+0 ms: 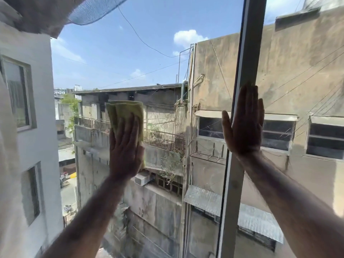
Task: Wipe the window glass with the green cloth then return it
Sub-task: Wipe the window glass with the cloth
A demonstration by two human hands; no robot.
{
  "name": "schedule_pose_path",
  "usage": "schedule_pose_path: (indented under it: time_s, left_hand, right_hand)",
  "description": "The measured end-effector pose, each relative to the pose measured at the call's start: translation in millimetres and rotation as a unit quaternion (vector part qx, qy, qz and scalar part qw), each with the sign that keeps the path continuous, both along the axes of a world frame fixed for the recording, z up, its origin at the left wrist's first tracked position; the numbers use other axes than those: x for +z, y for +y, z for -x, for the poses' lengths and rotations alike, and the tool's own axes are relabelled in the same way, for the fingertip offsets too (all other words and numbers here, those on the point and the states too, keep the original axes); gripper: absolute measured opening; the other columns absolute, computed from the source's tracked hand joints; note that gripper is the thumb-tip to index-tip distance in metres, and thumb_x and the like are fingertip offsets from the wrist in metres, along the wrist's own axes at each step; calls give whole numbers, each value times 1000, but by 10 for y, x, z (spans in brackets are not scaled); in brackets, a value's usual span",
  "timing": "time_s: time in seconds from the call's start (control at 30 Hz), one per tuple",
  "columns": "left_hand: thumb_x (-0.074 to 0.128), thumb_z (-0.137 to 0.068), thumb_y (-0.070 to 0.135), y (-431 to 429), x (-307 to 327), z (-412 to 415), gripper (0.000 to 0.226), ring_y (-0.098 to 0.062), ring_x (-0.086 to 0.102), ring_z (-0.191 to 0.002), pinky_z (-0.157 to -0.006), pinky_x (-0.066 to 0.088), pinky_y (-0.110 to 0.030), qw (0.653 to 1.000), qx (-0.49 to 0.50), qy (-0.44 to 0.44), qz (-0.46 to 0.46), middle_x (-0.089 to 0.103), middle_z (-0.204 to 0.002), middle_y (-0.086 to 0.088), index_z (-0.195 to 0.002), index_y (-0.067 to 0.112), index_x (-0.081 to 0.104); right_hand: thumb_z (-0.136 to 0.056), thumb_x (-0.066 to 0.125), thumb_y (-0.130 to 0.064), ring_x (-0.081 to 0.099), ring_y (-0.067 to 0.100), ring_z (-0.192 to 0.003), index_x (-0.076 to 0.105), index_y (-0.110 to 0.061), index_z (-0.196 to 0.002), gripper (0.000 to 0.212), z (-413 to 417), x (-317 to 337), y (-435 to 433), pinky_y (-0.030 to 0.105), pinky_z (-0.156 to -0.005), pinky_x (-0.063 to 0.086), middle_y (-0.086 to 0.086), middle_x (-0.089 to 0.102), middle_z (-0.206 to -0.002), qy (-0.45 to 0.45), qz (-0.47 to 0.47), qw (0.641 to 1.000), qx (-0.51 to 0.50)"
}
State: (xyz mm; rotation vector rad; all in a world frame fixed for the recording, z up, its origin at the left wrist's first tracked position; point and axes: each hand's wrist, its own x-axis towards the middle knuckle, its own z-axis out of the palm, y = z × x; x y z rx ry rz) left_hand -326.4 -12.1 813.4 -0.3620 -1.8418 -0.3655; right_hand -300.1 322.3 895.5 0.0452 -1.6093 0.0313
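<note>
The green cloth [122, 112] is pressed flat against the window glass [152, 53] left of centre, at about mid-height. My left hand [125, 146] lies flat on the cloth with fingers pointing up, holding it against the pane; the cloth's top sticks out above my fingertips. My right hand [244, 125] is spread open, palm flat against the grey vertical window frame [247, 53] and the glass beside it. It holds nothing.
The grey frame post runs from top to bottom right of centre and splits the window into two panes. Through the glass are weathered concrete buildings, a white building at the left, wires and blue sky. A pale curtain edge hangs at the far left.
</note>
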Motion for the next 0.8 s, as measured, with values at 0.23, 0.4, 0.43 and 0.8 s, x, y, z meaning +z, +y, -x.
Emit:
schedule_pose_path:
  time_s: [0.23, 0.4, 0.43, 0.8]
  left_hand:
    - [39, -100, 32, 613, 1528, 116, 74, -33, 10, -164, -132, 10, -62, 994, 20, 32, -101, 13, -176, -10, -166, 11, 14]
    - [41, -100, 37, 1075, 1014, 161, 75, -33, 13, -164, -131, 15, -62, 997, 16, 73, 25, 16, -176, -12, -165, 10, 16]
    - [41, -102, 40, 1073, 843, 176, 74, -34, 13, -163, -131, 15, -62, 996, 19, 76, 34, 17, -175, -13, -165, 9, 18]
    - [58, -101, 16, 748, 865, -118, 39, -26, 59, -137, -117, 41, -51, 985, 40, 143, 84, 62, -150, -5, -139, 20, 64]
  right_hand:
    - [-105, 29, -40, 10, 29, -168, 15, 0, -169, 77, -72, 11, -29, 51, -137, 14, 17, 11, -180, -19, 4, 1000, -1]
    - [-106, 28, -40, 12, 32, -168, 17, 2, -168, 76, -40, 3, -20, 53, -136, 15, 19, 14, -179, -6, -4, 1000, 6]
    - [-106, 27, -41, 13, 32, -168, 17, 2, -168, 76, -33, 6, -17, 54, -136, 16, 19, 14, -179, -2, -4, 1000, 7]
    - [-106, 29, -42, 10, 30, -168, 13, -1, -169, 77, -14, 2, -1, 52, -137, 14, 16, 12, -180, -9, -2, 1000, 9]
